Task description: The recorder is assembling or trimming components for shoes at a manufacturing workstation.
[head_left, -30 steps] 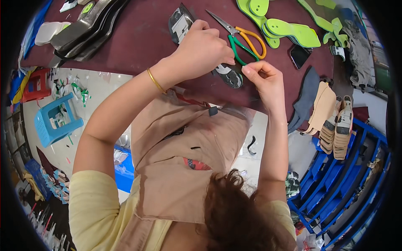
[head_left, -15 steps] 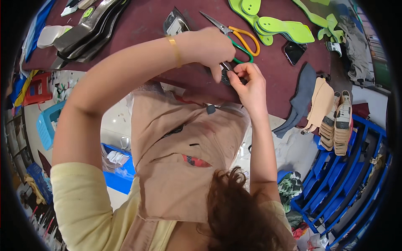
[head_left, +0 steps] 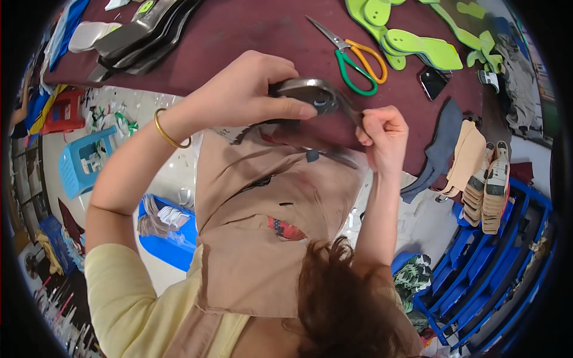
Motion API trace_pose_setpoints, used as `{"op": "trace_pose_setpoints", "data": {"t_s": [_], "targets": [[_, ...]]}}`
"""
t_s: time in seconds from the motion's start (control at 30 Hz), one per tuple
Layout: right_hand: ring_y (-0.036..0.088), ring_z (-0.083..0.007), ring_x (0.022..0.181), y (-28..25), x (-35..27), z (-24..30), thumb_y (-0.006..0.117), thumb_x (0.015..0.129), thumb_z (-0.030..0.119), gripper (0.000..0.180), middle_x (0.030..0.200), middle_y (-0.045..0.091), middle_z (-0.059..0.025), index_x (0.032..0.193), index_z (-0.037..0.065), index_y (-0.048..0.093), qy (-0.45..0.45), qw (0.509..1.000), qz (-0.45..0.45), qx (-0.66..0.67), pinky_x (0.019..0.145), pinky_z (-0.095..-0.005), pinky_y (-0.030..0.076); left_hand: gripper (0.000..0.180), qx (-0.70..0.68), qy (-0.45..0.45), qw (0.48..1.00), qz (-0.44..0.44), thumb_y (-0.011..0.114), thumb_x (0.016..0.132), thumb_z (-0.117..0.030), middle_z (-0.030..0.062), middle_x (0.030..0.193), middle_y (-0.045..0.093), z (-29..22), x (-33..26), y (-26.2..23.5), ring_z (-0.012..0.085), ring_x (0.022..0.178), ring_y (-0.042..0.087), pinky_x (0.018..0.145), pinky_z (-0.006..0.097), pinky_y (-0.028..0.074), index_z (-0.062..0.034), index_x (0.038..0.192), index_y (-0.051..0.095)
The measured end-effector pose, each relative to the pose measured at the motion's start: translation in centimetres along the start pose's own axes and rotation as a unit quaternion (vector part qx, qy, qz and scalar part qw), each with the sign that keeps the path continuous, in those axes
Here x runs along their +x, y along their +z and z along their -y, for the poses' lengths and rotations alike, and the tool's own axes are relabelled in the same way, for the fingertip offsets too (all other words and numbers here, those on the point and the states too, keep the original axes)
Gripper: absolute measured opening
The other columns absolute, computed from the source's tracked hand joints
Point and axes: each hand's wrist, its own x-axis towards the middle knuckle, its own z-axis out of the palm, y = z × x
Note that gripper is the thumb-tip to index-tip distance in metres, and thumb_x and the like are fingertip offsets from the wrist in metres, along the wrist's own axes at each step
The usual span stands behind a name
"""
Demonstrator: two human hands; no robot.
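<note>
Over the near edge of the maroon table (head_left: 239,36), my left hand (head_left: 253,89) is closed round a dark, glossy curved piece (head_left: 310,89) of sheet material. The piece bends over at the top and narrows toward the right. My right hand (head_left: 385,131) pinches its narrow right end, with the fingers curled in. Part of the piece is hidden behind my left fingers. Just beyond the hands lie scissors (head_left: 341,45) with one green and one orange handle, their blades apart and pointing far left.
Similar dark glossy pieces (head_left: 143,39) are piled far left. Lime-green cut pieces (head_left: 418,45) and a phone (head_left: 433,82) lie at right. Grey and beige pieces (head_left: 462,155) hang over the right edge, above a blue rack (head_left: 471,262). A blue stool (head_left: 86,161) stands on the left floor.
My hands, close together before, have moved apart, with the dark piece now stretched between them. My left hand has turned and drawn back left. The whole view has shifted slightly.
</note>
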Motion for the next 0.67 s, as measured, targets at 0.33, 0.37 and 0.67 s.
{"op": "trace_pose_setpoints", "data": {"t_s": [0.33,0.37,0.67], "targets": [[0.051,-0.0074,0.052,7.4,-0.1,-2.9,0.067,0.086,0.01,0.012,0.072,0.062,-0.0059,0.091,0.001,0.061,-0.041,0.994,-0.034,0.098,0.046,-0.0198,0.039,0.03,-0.346,-0.086,0.912,-0.202,0.074,0.079,-0.024,-0.0014,0.071,0.059,0.3,-1.2,4.7,0.0033,0.065,0.051,0.056,0.02,0.042,0.0022,0.089,0.065],[0.051,-0.0072,0.052,7.7,-0.2,-3.0,0.066,0.087,0.01,0.012,0.072,0.062,-0.0056,0.091,0.001,0.06,-0.033,0.994,-0.044,0.092,0.045,-0.0197,0.039,0.03,-0.384,-0.095,0.894,-0.211,0.074,0.08,-0.024,-0.0008,0.073,0.061,-0.1,-1.1,4.9,0.0036,0.067,0.053,0.058,0.02,0.043,0.0024,0.092,0.066],[0.051,-0.0097,0.047,7.7,0.0,-1.3,0.06,0.091,0.011,0.008,0.061,0.058,-0.0047,0.091,0.004,0.057,0.051,0.994,-0.028,-0.095,0.045,-0.021,0.044,0.036,-0.396,-0.077,0.897,-0.181,0.071,0.082,-0.023,0.0022,0.086,0.064,2.0,-0.6,6.4,0.0048,0.077,0.055,0.068,0.022,0.047,0.0023,0.106,0.062]]}}
